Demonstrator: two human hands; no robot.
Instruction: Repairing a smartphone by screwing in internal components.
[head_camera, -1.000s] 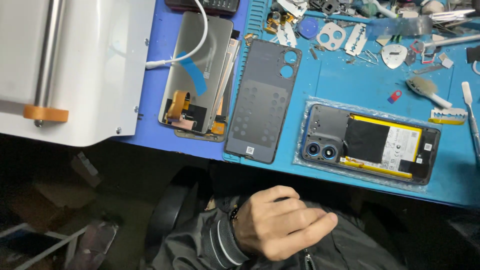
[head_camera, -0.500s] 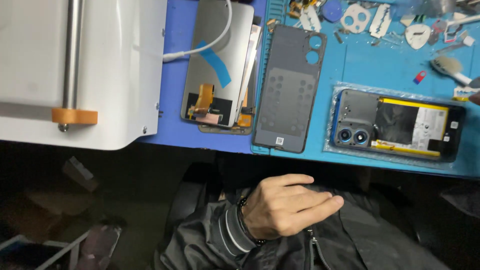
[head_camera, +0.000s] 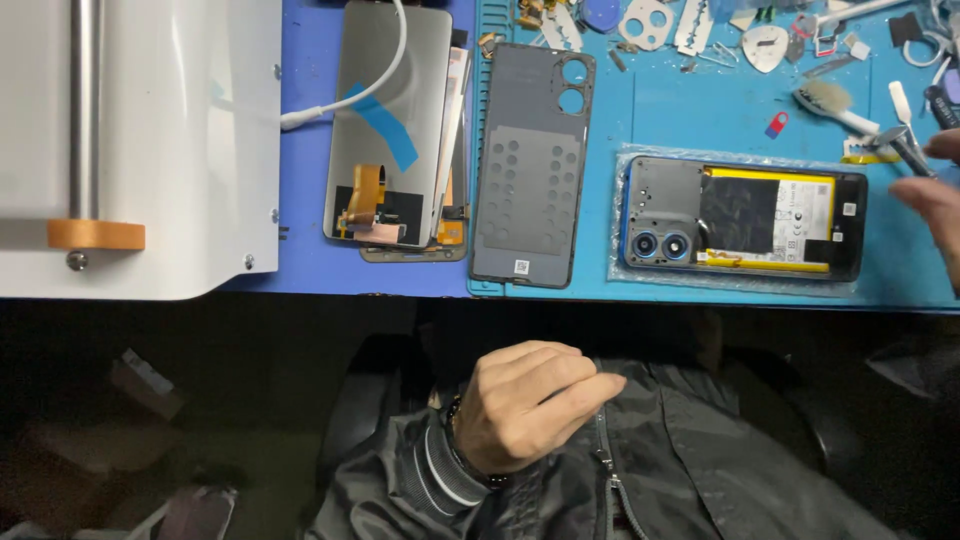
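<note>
Metal tweezers (head_camera: 905, 148) are pinched in my right hand (head_camera: 935, 205), far right over the blue table (head_camera: 700, 110); my left hand (head_camera: 530, 405), loosely curled and empty, rests on my jacket. Just left of my right hand lies the opened black phone (head_camera: 742, 218) — stiff but fragile; I'd grip its edges

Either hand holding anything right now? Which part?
Right hand, at the frame's right edge, touches a metal tool; the hold point is cut off, so grip unclear. Left hand rests loosely curled on the jacket, holding nothing.
</note>
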